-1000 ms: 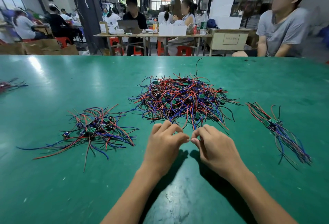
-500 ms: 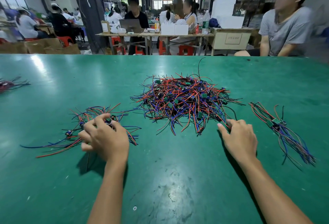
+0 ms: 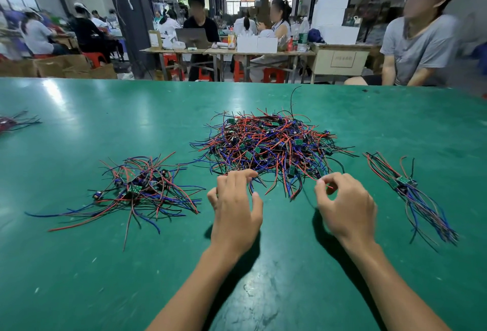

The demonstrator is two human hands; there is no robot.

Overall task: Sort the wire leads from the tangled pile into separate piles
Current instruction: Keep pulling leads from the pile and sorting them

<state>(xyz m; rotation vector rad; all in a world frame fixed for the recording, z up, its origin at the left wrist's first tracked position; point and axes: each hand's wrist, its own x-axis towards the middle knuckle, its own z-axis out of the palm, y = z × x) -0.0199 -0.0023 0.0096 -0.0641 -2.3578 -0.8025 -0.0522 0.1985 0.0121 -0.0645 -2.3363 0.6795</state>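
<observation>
- My right hand (image 3: 345,205) is at the near right edge of the tangled pile (image 3: 271,146); thumb and forefinger are curled together, pinching a red lead (image 3: 320,182) that runs out of the pile.
- My left hand (image 3: 237,207) is at the pile's near left edge, palm down, fingers bent and spread, fingertips among the loose wire ends; I cannot tell if it grips any.
- The pile lies mid-table (image 3: 79,278), red, blue and black wires with small green boards mixed in.
- Left pile (image 3: 139,188): a smaller loose heap, well apart from the left hand.
- Right bundle (image 3: 411,193): leads lying roughly parallel, near the right hand, not touching.
- Far left edge: another few wires (image 3: 15,121).
- Beyond the table: people seated at benches.
</observation>
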